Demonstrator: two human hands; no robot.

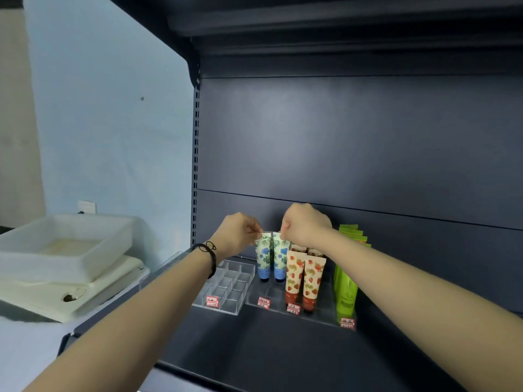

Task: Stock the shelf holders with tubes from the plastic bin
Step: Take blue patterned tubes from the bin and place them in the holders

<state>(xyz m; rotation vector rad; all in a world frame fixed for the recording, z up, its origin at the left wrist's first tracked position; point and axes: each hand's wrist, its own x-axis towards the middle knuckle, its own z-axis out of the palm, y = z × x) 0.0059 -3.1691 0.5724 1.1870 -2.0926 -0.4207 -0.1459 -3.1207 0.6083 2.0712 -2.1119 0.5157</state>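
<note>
**A:** Where are the hands?

**B:** Both reach in over the shelf (283, 352). The left hand (240, 232) pinches the top seam of the left blue tube (263, 258), its grip clamped on it between thumb and fingertips. The right hand (307, 224) does the same with the right blue tube (280, 258), fingers curled down over its top edge.

**A:** And the two tubes?

**B:** Upright, caps down, side by side and touching, at the back left of the right holder (268, 291).

**A:** What else stands in that holder?

**B:** Strawberry tubes (294, 275) just right of the blue pair and a little further forward, also cap down. A row of green tubes (346, 290) fills the far right end. Red price tags (293, 309) sit along its front edge.

**A:** Is there a second holder?

**B:** Yes, the left holder (230, 284), a clear grid of compartments just beside the other, partly under the left forearm. It has its own tag (212, 301).

**A:** The bin?

**B:** The bin (56, 222) is well off to the left, outside the shelf unit, stacked on a cream tray (110, 281) on a pale surface (22, 349). Something pale lies in it; I cannot tell what.

**A:** Anything on the arms?

**B:** A dark band (210, 258) on the left wrist.
</note>
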